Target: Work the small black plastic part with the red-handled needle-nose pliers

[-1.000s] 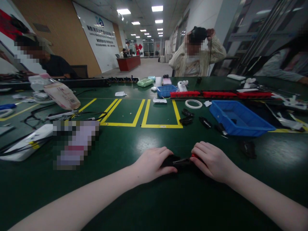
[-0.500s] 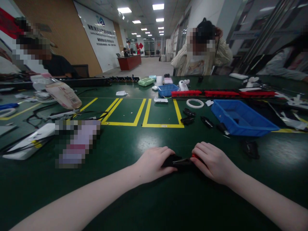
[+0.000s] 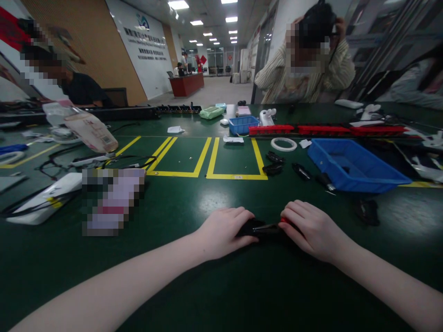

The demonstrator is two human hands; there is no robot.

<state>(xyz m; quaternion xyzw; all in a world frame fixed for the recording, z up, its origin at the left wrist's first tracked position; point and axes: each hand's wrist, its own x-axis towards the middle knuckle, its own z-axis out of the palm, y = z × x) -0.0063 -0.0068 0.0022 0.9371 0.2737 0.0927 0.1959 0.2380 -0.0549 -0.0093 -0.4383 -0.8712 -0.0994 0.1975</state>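
Observation:
Both of my hands rest on the green table close to me, closed over one small black part. My left hand covers its left end with curled fingers. My right hand grips its right end, where a bit of red shows under the fingers. Most of the part is hidden by my fingers.
A large blue bin stands to the right, several small black parts lie beside it, and another black piece lies nearer. Yellow tape boxes, a white ring, a small blue bin and red strips lie farther off. Cables and white packages crowd the left. Other people sit across.
My hands and the black part have stayed put. The view has tilted and shifted a little, and the person across the table looms larger with hands raised to the head.

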